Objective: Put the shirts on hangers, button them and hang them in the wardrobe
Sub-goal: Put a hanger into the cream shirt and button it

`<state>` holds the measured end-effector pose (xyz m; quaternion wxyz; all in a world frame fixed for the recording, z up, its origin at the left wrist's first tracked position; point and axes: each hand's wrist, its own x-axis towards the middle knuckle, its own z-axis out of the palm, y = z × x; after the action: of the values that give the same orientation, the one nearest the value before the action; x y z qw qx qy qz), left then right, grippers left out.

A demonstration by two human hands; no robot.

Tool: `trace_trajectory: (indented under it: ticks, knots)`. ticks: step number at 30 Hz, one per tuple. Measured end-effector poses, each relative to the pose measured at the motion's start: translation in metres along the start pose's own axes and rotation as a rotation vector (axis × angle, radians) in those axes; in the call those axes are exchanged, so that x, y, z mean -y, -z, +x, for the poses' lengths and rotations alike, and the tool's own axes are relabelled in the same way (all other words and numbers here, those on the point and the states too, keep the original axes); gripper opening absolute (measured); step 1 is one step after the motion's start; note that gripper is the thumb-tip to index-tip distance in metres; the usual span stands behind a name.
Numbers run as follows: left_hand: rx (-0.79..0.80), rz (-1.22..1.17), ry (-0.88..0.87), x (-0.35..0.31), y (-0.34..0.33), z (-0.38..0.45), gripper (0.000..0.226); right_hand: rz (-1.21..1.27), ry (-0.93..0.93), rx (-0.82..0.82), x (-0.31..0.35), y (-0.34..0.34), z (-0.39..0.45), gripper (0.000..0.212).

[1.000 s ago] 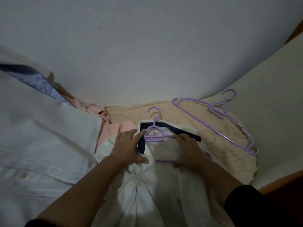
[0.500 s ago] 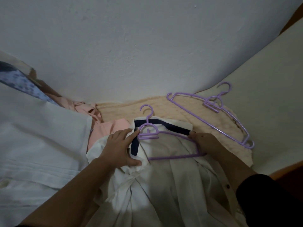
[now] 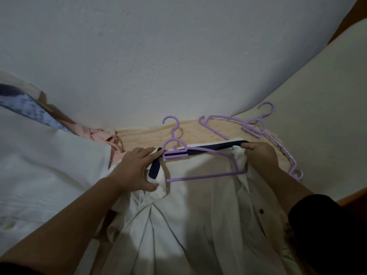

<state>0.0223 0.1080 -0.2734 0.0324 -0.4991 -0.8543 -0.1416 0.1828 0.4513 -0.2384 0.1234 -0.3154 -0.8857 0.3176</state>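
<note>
White cloth fills the middle of what we see: a white shirt (image 3: 190, 225) lies spread on the peach towel (image 3: 190, 132) with its dark navy collar band (image 3: 210, 148) toward the wall, and a purple hanger (image 3: 198, 155) rests on its neck opening, hook pointing away from us. The hanger sits between our two hands, touching the fabric both hold. Our left hand (image 3: 131, 171) lies at the shirt's left shoulder, forefinger stretched along the collar beside the hanger's neck and thumb pressed low on the fabric, so the collar edge is pinched between them. Our right hand (image 3: 260, 157) is at the right shoulder, fingers curled tight around a bunch of white cloth, gathered at the hanger's right end. Both forearms reach in from the bottom corners, the right one in a dark sleeve (image 3: 325, 225). A second purple hanger (image 3: 258, 130) lies farther right on the towel, just beyond our right hand. Pink garments (image 3: 103, 135) sit crumpled to the left by the wall.
</note>
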Motion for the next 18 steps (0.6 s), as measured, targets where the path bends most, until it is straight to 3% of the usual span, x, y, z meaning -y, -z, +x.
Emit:
trace_trajectory:
  ticks: [7, 14, 18]
  knots:
    - [-0.008, -0.032, -0.031, -0.003, 0.004, -0.011, 0.101, 0.061, 0.027, 0.0, 0.021, 0.006, -0.002, 0.026]
    - [-0.025, -0.062, -0.073, -0.017, -0.001, -0.007, 0.099, -0.098, 0.068, 0.134, 0.039, -0.009, -0.001, 0.034]
    - [-0.015, -0.056, -0.073, -0.016, -0.004, -0.009, 0.1, -0.016, 0.04, 0.103, 0.04, -0.008, -0.002, 0.034]
